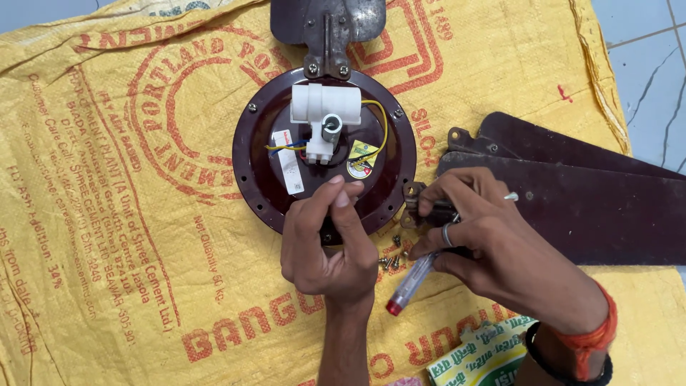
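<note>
On the yellow sack (107, 236) spread over the floor, the dark round fan motor (323, 146) lies face up, so keep it flat. Your left hand (325, 239) presses curled fingers on its near rim; hold firm there. Your right hand (475, 236) grips the red-capped tester screwdriver (409, 286) beside the blade bracket (418, 204). Mind the loose screws (393, 254) between your hands.

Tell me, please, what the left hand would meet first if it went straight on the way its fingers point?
The left hand rests on the dark fan motor housing; going on, it would probably meet the white capacitor block at the centre.
</note>
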